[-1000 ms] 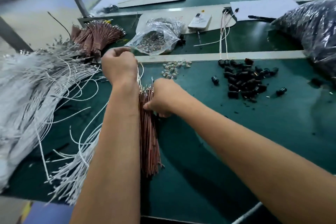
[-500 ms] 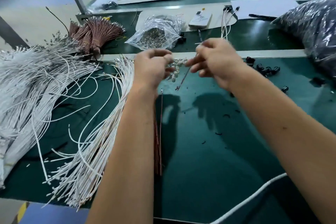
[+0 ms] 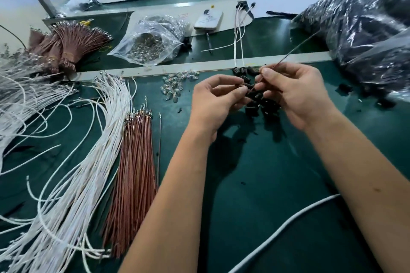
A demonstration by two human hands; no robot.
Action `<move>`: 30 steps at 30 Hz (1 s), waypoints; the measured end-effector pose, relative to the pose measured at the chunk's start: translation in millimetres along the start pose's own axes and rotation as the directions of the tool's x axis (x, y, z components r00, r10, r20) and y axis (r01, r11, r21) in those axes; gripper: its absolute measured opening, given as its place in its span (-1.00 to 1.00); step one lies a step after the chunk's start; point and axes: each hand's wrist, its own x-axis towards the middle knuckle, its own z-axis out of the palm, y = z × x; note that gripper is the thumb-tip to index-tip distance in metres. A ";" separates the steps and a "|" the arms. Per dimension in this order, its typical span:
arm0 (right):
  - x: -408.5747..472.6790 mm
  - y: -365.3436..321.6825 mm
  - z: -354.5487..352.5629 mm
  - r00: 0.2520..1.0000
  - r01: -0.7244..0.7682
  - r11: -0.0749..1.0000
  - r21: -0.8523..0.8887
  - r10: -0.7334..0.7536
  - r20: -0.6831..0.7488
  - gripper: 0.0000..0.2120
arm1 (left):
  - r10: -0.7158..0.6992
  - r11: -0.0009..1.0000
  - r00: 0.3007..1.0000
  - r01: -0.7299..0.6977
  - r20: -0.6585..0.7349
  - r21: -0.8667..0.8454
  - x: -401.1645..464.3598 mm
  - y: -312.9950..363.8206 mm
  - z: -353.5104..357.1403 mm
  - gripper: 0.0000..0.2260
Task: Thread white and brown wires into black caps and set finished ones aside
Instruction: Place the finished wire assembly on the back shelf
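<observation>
Green matting covered the bench (image 3: 255, 217), and over the heap of black caps (image 3: 264, 104) the person's two hands met. The left hand (image 3: 213, 99) had its grip closed on one black cap (image 3: 246, 85), pinched between thumb and fingertips just above the heap. The right hand (image 3: 295, 93) pinched a single brown wire (image 3: 286, 56), its near end at the mouth of that cap and its length slanting up and away from the heap toward a dark plastic bag (image 3: 359, 29). Whether the wire tip had entered the cap I could not tell.

Left of the heap lay a straight bundle of brown wires (image 3: 135, 175), with one stray brown wire (image 3: 159, 146) just beside it on the heap's side. Further left of the heap spread a long sheaf of white wires (image 3: 88, 162). Between that sheaf and the heap sat a small scatter of clear pieces (image 3: 175, 84). Beyond the heap, across a pale strip, a clear bag of metal terminals (image 3: 150, 40) rested near a white remote (image 3: 208, 20), and two white wires (image 3: 238, 35) ran back from the heap's far edge. A tied fan of brown wires (image 3: 66, 44) lay far left of the heap, and a white cord (image 3: 288, 226) crossed the bench on its near side.
</observation>
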 end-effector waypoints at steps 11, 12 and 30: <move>-9.6 4.9 3.1 0.993 0.114 0.980 0.166 -0.105 -0.059 -0.90 | 0.112 0.991 0.989 -0.117 -0.093 -0.057 2.6 -9.8 -10.3 -0.78; -10.1 5.3 4.0 0.992 0.121 0.981 0.151 -0.114 -0.053 -0.89 | 0.113 0.991 0.990 -0.119 -0.087 -0.066 3.3 -10.2 -10.4 -0.77; -12.0 9.5 7.9 0.989 0.142 0.986 0.090 -0.138 -0.045 -0.91 | 0.113 0.993 0.992 -0.113 -0.051 -0.016 6.4 -12.1 -5.3 -0.60</move>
